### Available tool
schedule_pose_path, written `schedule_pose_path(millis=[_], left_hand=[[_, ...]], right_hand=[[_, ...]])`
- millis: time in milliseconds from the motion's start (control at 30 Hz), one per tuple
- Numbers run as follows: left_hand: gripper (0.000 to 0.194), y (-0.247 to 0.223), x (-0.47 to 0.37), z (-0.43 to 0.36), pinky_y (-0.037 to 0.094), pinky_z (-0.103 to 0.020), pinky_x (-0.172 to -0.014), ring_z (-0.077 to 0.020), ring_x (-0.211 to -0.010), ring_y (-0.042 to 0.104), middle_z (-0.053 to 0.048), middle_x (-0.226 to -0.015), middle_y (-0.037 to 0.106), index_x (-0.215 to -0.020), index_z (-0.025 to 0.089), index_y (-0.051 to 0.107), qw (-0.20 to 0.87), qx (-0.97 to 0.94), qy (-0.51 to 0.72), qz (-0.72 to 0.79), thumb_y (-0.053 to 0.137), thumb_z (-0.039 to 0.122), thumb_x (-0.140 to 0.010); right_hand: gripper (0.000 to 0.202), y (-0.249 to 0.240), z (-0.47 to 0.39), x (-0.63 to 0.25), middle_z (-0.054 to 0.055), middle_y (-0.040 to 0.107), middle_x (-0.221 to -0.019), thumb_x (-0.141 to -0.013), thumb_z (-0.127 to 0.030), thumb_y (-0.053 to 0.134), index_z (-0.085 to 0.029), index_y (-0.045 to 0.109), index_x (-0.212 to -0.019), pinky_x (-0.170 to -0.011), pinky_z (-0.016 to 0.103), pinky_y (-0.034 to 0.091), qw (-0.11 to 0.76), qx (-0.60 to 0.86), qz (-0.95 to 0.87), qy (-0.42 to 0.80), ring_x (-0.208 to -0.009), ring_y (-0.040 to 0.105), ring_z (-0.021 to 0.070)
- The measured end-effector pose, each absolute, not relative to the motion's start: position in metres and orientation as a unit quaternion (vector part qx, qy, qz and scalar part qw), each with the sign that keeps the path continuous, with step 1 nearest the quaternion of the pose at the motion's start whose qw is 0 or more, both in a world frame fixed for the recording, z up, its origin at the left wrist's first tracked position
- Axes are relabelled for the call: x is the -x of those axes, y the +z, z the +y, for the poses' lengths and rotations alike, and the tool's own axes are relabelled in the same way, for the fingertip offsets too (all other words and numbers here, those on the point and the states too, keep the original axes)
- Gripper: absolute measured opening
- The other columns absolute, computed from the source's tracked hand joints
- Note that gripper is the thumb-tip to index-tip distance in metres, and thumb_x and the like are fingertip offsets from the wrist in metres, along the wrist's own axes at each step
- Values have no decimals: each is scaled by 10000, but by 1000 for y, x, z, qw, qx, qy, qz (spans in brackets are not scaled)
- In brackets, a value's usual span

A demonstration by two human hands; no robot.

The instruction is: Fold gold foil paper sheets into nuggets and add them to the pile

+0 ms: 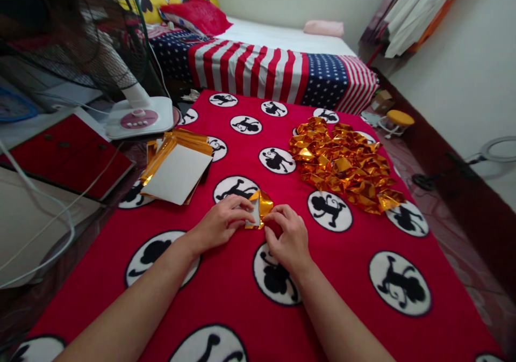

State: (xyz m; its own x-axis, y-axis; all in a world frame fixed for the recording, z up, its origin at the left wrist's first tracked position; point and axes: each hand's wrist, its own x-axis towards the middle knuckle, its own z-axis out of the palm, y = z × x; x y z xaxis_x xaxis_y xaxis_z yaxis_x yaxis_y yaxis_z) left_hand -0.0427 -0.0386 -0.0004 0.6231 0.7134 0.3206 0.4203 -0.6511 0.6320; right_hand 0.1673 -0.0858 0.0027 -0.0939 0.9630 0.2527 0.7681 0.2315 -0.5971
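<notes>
Between my two hands lies a partly folded sheet of gold foil paper (265, 203), its pale underside showing in the middle. My left hand (223, 218) has its fingers curled over the sheet's left side. At the lower right edge, my right hand (288, 236) pinches the foil with thumb and fingers bent. To the left is a stack of flat foil sheets (183, 171), white face up on top with gold edges beneath. A heap of folded gold foil pieces (342, 163) sits to the right.
Everything rests on a red cloth (334, 303) with black figures in white circles. An electric fan (139, 116) stands at the left beside a dark red panel (68, 152). Behind is a bed (258, 69) with a striped and starred cover. A yellow stool (400, 118) is at the right.
</notes>
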Motion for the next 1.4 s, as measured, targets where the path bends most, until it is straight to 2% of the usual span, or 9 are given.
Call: schedule_pose_path(millis=[100, 300, 467, 733, 867, 1000, 1200, 1400], left_hand=[[205, -2, 43, -38, 475, -346, -936, -180, -1068, 563, -63, -1115, 625, -942, 234, 718, 251, -868, 287, 317, 581, 100, -870], [396, 5, 43, -40, 457, -374, -981, -182, -1095, 561, -55, -1135, 628, -995, 256, 714, 267, -874, 273, 300, 502, -25, -813], [435, 11, 40, -41, 461, -398, -1017, -198, -1133, 554, -69, -1165, 615, -1081, 239, 682, 293, -861, 277, 311, 515, -28, -780], [287, -3, 40, -44, 480, -397, -1024, -209, -1172, 556, -94, -1240, 565, -1116, 232, 655, 286, -825, 345, 344, 667, 172, -836], [259, -4, 39, -45, 495, -379, -1000, -189, -1168, 553, -91, -1229, 565, -1098, 232, 660, 267, -836, 348, 330, 569, 114, -887], [345, -5, 39, -45, 501, -370, -984, -177, -1167, 549, -90, -1209, 584, -1086, 226, 662, 257, -849, 339, 315, 438, 32, -911], [242, -5, 37, -43, 510, -346, -931, -171, -1088, 572, -89, -1164, 620, -1011, 221, 692, 219, -862, 345, 301, 507, 97, -915], [129, -3, 36, -39, 490, -348, -883, -176, -991, 591, -70, -1043, 677, -948, 230, 711, 201, -878, 332, 279, 604, 188, -890]], right_hand=[[150, 2, -85, -167, 34, 622, -988, -760, -144, 633, -228, 686, -872, -782, 328, 379, 307, 599, -722, 161, -940, 575, 205], [145, 3, -86, -167, 31, 620, -978, -763, -141, 625, -226, 683, -866, -783, 329, 379, 303, 603, -721, 161, -935, 572, 202], [147, 4, -86, -166, 36, 613, -994, -758, -156, 630, -233, 673, -876, -780, 335, 376, 294, 606, -721, 162, -949, 565, 213], [193, 9, -86, -161, 37, 591, -1016, -709, -192, 681, -237, 644, -893, -793, 350, 360, 261, 622, -721, 159, -964, 537, 235], [190, 9, -87, -161, 35, 588, -1014, -713, -187, 675, -236, 642, -894, -792, 348, 358, 263, 620, -723, 157, -957, 539, 228], [189, 8, -88, -162, 37, 587, -1007, -712, -185, 671, -235, 646, -893, -794, 346, 363, 267, 619, -722, 155, -954, 539, 227], [170, 7, -86, -162, 28, 598, -995, -724, -181, 662, -238, 658, -884, -793, 344, 360, 276, 618, -718, 162, -943, 543, 219], [115, 5, -85, -165, 19, 614, -982, -817, -185, 610, -250, 690, -868, -781, 328, 355, 294, 612, -712, 179, -936, 558, 196]])
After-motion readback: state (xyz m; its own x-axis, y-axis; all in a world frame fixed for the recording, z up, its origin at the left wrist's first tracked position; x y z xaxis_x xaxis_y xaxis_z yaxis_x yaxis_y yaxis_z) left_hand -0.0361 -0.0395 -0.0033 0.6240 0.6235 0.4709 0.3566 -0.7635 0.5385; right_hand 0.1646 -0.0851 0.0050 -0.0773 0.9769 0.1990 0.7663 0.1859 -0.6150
